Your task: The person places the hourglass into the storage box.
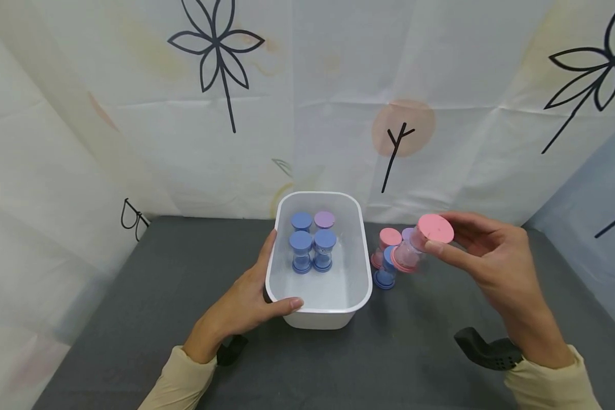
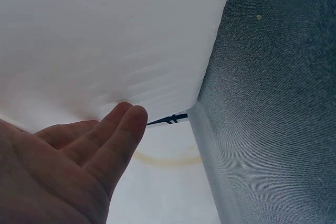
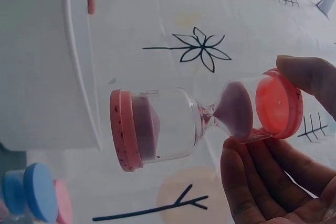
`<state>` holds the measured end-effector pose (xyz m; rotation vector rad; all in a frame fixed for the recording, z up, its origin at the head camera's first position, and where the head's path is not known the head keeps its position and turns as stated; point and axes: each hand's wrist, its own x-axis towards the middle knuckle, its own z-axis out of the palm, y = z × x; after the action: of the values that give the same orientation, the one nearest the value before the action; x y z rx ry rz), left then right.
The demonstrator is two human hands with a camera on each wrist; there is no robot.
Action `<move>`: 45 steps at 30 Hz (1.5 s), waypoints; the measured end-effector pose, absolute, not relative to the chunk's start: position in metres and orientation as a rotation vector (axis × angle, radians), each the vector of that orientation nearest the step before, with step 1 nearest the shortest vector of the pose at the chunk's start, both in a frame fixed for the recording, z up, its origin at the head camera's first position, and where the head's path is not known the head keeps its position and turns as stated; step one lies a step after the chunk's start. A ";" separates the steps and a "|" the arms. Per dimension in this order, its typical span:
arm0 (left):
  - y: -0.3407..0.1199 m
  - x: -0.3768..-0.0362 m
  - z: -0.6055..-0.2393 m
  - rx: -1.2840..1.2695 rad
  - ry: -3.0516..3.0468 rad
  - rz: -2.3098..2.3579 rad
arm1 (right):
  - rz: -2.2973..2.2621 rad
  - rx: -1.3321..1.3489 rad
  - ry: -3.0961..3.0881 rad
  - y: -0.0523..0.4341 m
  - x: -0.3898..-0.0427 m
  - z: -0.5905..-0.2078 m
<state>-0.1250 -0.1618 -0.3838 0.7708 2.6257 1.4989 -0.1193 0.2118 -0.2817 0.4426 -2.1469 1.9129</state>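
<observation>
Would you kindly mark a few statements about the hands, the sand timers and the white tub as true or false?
1. The right hand holds a pink sand timer. True.
2. The white tub holds six timers. False: four show in it, three blue-capped and one purple-capped.
3. The left hand grips the tub's rim. True.
4. The held timer stands upright on the table. False: it is tilted in the air.
</observation>
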 end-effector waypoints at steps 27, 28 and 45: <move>-0.161 -0.127 -0.385 0.771 2.557 1.535 | 1.998 0.787 -2.233 0.115 -0.156 -0.295; -0.161 -0.127 -0.384 0.775 2.550 1.539 | 2.010 0.797 -2.236 0.111 -0.158 -0.297; -0.163 -0.125 -0.385 0.772 2.602 1.494 | 2.184 0.751 -2.394 0.071 -0.176 -0.323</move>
<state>-0.1252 -0.1627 -0.3849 0.7718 2.6024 1.4939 -0.1765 0.0711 -0.3232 0.7509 -2.3940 2.1844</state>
